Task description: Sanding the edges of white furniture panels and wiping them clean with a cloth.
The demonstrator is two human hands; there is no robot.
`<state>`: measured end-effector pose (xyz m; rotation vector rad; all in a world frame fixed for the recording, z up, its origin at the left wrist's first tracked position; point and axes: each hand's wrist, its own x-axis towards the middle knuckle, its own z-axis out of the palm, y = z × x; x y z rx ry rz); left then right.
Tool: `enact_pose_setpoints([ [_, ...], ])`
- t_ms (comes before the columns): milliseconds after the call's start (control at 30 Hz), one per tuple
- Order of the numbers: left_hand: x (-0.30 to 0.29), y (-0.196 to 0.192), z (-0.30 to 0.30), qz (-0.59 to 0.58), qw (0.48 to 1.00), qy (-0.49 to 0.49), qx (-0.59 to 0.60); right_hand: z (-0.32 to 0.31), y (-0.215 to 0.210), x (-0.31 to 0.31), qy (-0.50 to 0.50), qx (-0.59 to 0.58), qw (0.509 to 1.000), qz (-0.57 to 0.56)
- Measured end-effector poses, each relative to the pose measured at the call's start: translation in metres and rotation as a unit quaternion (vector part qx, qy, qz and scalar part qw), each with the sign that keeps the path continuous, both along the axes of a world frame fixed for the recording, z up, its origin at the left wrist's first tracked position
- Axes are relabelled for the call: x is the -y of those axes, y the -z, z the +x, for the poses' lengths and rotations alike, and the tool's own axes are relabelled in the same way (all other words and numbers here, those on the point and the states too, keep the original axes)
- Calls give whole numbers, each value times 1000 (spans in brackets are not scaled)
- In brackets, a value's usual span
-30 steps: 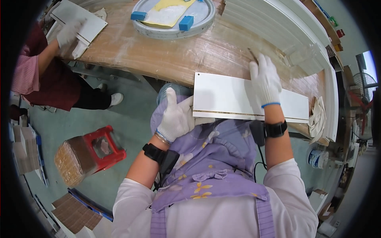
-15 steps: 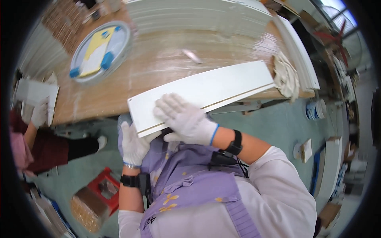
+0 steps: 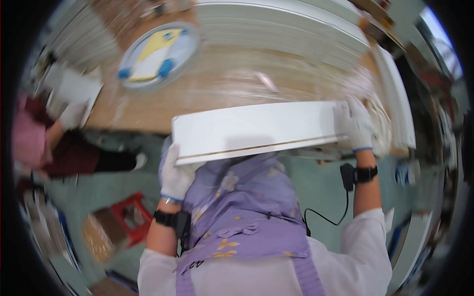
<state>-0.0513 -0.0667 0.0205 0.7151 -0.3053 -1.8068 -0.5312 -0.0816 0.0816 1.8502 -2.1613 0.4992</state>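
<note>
Left gloved hand point(image 3: 175, 172) and right gloved hand point(image 3: 354, 123) clamped on opposite ends of long white flat board point(image 3: 256, 129); probably stiff, light, best gripped endwise.

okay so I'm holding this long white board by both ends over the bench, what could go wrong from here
1. The board is long and the left hand and right hand hold only its ends; in gloves, one end could slip and drop.
2. Swinging it may hit the round tray or the stacked panels on the bench.
3. A seated person is close on the left; the board's left end could reach them.
</note>
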Motion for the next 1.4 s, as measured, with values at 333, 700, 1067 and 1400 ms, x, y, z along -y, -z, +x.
enact_pose_setpoints([
  [333, -6, 19, 20, -46, 993, 6, -107, 289, -48, 110, -447, 28, 894, -13],
  [700, 3, 10, 31, -36, 990, 46, -131, 385, -37, 214, -471, -184, 863, -7],
  [1067, 4, 13, 37, -29, 978, 79, -193, 360, -47, 217, -230, 827, 466, 214],
  [1400, 4, 17, 37, -51, 975, 73, -202, 357, -44, 205, -160, 877, 372, 258],
])
